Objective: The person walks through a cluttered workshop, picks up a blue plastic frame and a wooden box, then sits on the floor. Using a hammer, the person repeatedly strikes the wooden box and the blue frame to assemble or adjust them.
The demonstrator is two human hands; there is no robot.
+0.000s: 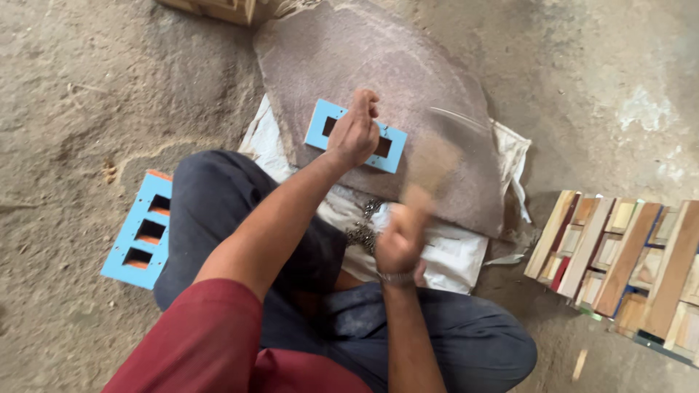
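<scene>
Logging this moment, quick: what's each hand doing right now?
Left hand: pressed down on the light blue slotted panel, fingers curled over it.
Right hand: closed around the wooden handle of a motion-blurred tool, probably a hammer.

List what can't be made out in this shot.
- Hammer, head view: blurred by motion, so the head's shape is unclear.
- Blue frame: its middle is hidden under the left hand.
- Small metal pieces on the white cloth: too small to identify.
- Wooden stack: cut off by the right edge.
</scene>
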